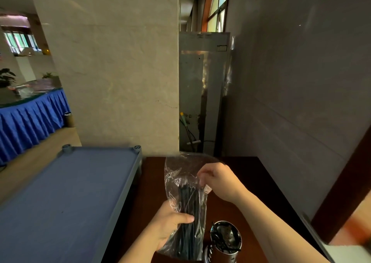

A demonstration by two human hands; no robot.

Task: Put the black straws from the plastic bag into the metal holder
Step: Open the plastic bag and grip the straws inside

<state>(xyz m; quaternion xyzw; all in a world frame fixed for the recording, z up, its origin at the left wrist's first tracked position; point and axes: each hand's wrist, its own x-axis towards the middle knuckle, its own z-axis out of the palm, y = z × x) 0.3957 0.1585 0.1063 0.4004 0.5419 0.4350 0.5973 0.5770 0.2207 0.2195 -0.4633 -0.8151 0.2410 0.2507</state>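
The plastic bag (pixel 185 184) of black straws (pixel 189 212) is gripped by the left hand (pixel 170 224) — its far edge pinched by the right hand (pixel 217 177) — with the metal holder (pixel 225 240) near right.

- You see black straws (pixel 188 208) inside the clear, see-through plastic bag (pixel 180 174).
- Your metal holder (pixel 225 240) is shiny silver with dark cut-out holes in its wall.
- The counter (pixel 251 174) under it is dark reddish-brown.
- To your left, the cart shelf (pixel 66 192) is plain blue-grey.
- The pleated table skirt (pixel 30 120) is bright blue.
- The wall (pixel 120 72) is pale beige.
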